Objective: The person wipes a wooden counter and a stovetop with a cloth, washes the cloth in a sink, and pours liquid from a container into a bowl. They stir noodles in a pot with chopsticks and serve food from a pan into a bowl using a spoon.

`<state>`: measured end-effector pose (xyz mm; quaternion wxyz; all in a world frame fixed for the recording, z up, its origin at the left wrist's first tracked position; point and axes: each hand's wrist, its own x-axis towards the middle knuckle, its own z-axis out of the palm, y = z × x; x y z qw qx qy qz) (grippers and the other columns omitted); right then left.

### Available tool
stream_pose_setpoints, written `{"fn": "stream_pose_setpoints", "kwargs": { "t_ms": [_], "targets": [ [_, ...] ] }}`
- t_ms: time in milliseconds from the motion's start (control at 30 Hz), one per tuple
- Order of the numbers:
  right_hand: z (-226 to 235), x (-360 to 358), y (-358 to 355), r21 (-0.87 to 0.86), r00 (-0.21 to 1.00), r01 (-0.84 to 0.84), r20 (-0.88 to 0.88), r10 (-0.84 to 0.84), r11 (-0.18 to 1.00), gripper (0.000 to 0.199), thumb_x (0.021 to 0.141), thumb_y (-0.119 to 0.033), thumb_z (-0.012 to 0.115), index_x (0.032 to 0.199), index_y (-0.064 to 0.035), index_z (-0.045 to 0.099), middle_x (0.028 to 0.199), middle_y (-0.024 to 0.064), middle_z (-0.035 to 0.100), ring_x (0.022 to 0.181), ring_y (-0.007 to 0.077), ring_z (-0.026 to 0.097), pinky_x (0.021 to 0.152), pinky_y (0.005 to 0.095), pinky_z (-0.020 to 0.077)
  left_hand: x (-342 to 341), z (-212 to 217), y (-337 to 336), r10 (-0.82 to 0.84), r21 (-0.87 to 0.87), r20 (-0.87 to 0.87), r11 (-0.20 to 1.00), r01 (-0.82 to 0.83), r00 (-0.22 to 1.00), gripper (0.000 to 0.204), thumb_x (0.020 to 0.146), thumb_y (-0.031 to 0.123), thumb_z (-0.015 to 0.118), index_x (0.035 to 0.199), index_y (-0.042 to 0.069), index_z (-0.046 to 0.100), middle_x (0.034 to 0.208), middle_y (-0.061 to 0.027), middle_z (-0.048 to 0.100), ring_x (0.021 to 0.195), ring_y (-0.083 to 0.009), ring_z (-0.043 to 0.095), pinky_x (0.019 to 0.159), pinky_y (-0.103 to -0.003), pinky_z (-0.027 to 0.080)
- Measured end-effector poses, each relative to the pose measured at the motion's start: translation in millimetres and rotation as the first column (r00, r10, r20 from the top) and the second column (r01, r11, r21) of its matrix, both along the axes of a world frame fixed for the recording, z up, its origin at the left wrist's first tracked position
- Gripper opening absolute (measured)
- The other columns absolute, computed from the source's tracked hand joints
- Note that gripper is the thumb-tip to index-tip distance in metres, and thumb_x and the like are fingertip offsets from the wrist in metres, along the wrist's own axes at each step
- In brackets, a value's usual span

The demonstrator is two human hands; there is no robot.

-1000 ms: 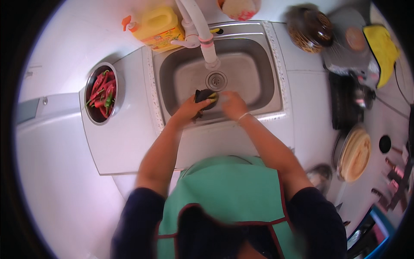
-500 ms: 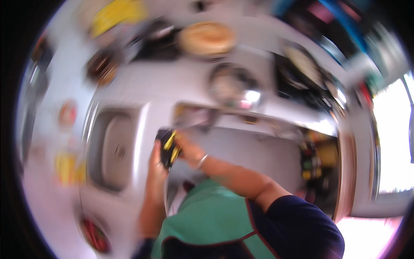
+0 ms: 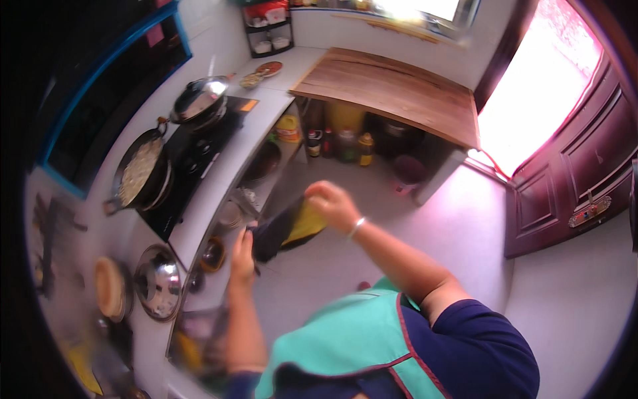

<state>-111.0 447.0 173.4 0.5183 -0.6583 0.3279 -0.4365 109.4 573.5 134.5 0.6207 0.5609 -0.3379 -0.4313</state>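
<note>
Between my hands a limp black and yellow piece, a cloth or a bag [image 3: 284, 229], is stretched out; which of the two I cannot tell. My left hand [image 3: 242, 259] grips its dark end, fingers closed on the edge. At the upper right end my right hand [image 3: 334, 207], with a bracelet at the wrist, pinches the piece near its yellow part. Both hands are in the air above the floor, in front of the green apron [image 3: 345, 326].
Along the left counter stand a wok of pale food [image 3: 141, 174] and a lidded pan [image 3: 199, 105] on the black stove [image 3: 189, 166]. Nearer are a steel basin [image 3: 158, 282] and a round wooden board [image 3: 109, 289]. Bottles [image 3: 365, 147] stand beneath the wooden countertop [image 3: 392, 86]; the door [image 3: 565, 159] is at right.
My view has swung right, from the sink toward the stove and door. The black and yellow piece, bunched between my hands before, is now spread out, with my right hand farther from my left.
</note>
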Motion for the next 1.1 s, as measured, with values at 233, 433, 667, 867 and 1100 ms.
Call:
{"fn": "stream_pose_setpoints", "kwargs": {
  "t_ms": [233,433,667,867,1100],
  "targets": [
    [76,-112,-165,-0.176,0.954,-0.013,-0.297,-0.04,0.984,0.017,0.084,-0.013,0.052,0.096,-0.005,0.062,0.086,0.0083,0.064,0.077,0.0136,0.058,0.071,0.0268,0.0466,-159,74,-257,-0.446,-0.019,0.616,0.816,0.578,0.65,0.045,0.074,0.011,0.066,0.116,0.004,0.051,0.106,-0.0079,0.059,0.1,-0.0186,0.056,0.089,-0.032,0.043],
    [120,-189,-284,-0.224,0.942,0.231,-0.192,-0.275,0.947,0.016,0.087,-0.012,0.053,0.098,-0.0042,0.062,0.085,-0.0004,0.059,0.081,0.0082,0.052,0.075,0.0233,0.0439,-195,41,-430,-0.335,-0.105,0.786,0.757,0.646,0.52,0.024,0.076,0.007,0.059,0.099,0.001,0.06,0.086,-0.0034,0.061,0.077,-0.011,0.056,0.071,-0.026,0.045],
    [120,-292,-460,-0.415,0.574,0.523,-0.474,-0.668,0.744,0.016,0.084,-0.015,0.058,0.097,-0.0068,0.064,0.076,-0.0008,0.06,0.07,0.0052,0.052,0.065,0.0225,0.0439,-188,81,-652,-0.485,-0.153,0.711,0.599,0.786,0.508,0.017,0.082,0.009,0.064,0.095,0.001,0.058,0.078,0.001,0.058,0.072,-0.0061,0.051,0.063,-0.021,0.043],
    [123,-263,-563,-0.06,0.717,0.634,-0.329,-0.615,0.771,0.011,0.087,-0.006,0.055,0.095,-0.0033,0.063,0.081,-0.0028,0.06,0.069,0.0031,0.05,0.062,0.0166,0.0421,-164,171,-720,-0.397,-0.152,0.806,0.579,0.801,0.439,0.017,0.08,0.008,0.064,0.096,0.003,0.058,0.079,-0.0025,0.058,0.071,-0.0095,0.053,0.063,-0.023,0.044],
    [28,-256,-653,-0.199,0.578,0.678,-0.449,-0.681,0.707,0.022,0.076,-0.004,0.053,0.091,-0.0079,0.068,0.085,0.0067,0.066,0.083,0.0164,0.061,0.076,0.0288,0.0485,-202,93,-709,-0.345,-0.115,0.895,0.436,0.893,0.284,0.035,0.074,0.012,0.066,0.107,0.005,0.055,0.101,-0.0153,0.057,0.087,-0.0299,0.059,0.08,-0.034,0.047]
  ]
}}
